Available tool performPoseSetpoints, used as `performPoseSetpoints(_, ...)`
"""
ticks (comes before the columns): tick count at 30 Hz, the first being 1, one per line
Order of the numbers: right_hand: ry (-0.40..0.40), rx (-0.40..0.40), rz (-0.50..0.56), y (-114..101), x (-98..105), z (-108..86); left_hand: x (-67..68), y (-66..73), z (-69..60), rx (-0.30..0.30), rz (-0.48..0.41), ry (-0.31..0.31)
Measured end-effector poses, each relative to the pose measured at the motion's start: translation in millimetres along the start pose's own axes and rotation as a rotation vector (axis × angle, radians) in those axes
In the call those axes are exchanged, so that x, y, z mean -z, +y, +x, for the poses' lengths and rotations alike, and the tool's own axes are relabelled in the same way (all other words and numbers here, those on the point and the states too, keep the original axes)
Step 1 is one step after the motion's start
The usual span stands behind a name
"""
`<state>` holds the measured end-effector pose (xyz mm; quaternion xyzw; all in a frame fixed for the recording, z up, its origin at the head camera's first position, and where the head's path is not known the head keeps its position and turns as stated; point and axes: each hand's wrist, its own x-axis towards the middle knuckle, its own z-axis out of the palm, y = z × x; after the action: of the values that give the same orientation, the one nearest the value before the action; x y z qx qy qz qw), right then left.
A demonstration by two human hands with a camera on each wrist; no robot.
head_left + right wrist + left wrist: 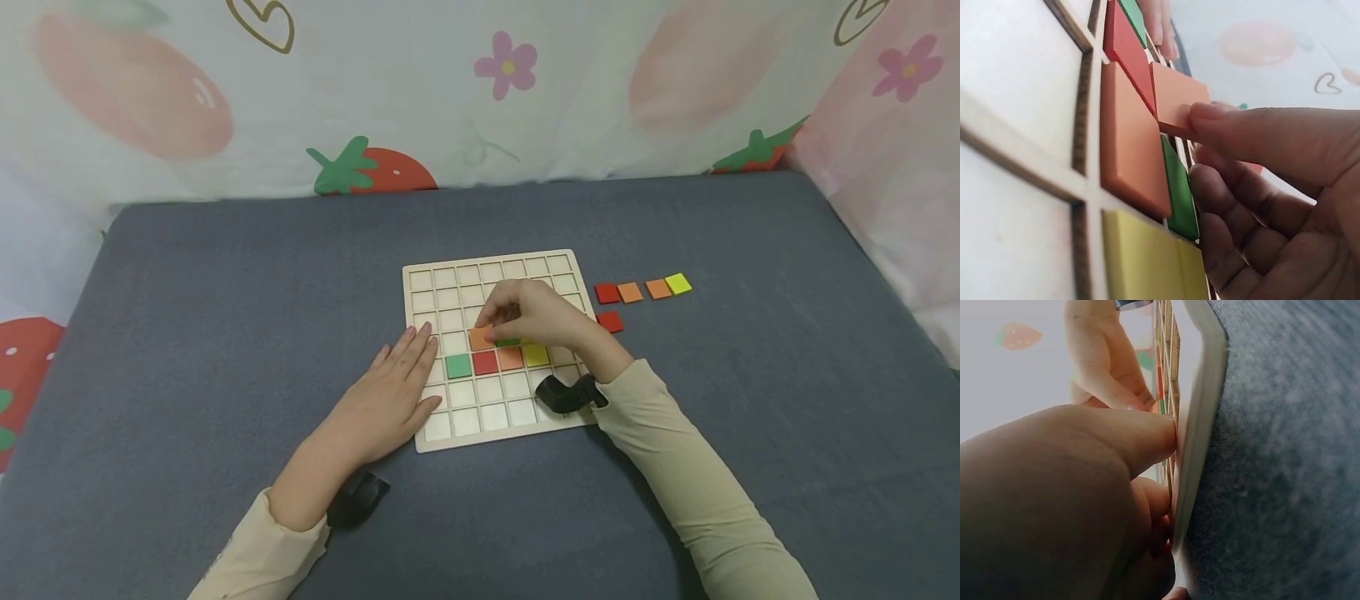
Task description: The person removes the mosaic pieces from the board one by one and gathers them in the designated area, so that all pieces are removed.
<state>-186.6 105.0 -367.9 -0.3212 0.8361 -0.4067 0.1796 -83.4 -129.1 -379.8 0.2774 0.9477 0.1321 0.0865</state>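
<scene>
My right hand (540, 312) pinches an orange square tile (1179, 97) between thumb and fingers, tilted over a cell of the wooden grid board (480, 440). Flat on the board's left side rests my left hand (386, 404), fingers straight. One row of cells holds a green tile (458, 367), a red tile (485, 362), another orange tile (511, 358) and a yellow tile (536, 355). Behind that row, a darker green tile (1179, 194) and a second yellow tile (1192, 262) sit partly hidden by the right hand.
Right of the board lie loose tiles: a red one (607, 293), an orange one (630, 292), another orange one (658, 288) touching a yellow one (678, 283), and a nearer red one (611, 322). A grey cloth (225, 333) covers the table; a printed curtain (570, 125) hangs behind.
</scene>
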Motion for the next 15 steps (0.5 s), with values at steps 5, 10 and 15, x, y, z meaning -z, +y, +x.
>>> performPoseSetpoints(5,-0.006,0.005,0.029,1.0,0.5,-0.2,-0.6,-0.5,0.1,0.0,0.001,0.001)
performPoseSetpoints(10,-0.012,0.008,0.06,0.4,1.5,-0.9,-1.0,-0.7,0.2,0.001,0.004,0.002)
performPoseSetpoints(15,-0.015,-0.008,0.098,-0.2,2.5,-1.6,-1.0,-0.6,-0.1,0.0,0.003,0.004)
